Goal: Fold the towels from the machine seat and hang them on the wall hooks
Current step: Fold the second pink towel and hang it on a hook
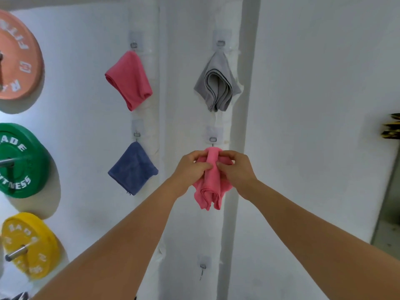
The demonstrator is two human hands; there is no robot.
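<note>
Both my hands hold a folded pink towel (pixel 209 187) up against the white wall, its top just under the middle right hook (pixel 213 139). My left hand (pixel 190 169) pinches its left side and my right hand (pixel 234 169) pinches its right side. Three towels hang on other hooks: a pink towel (pixel 129 80) at upper left, a grey towel (pixel 217 85) at upper right, a blue towel (pixel 133 168) at middle left. Whether the held towel is caught on its hook is hidden.
An empty hook (pixel 203 267) sits lower on the wall. Weight plates hang on pegs at the left: orange (pixel 19 57), green (pixel 19 161), yellow (pixel 28 245). A dark and yellow object (pixel 391 126) shows at the right edge.
</note>
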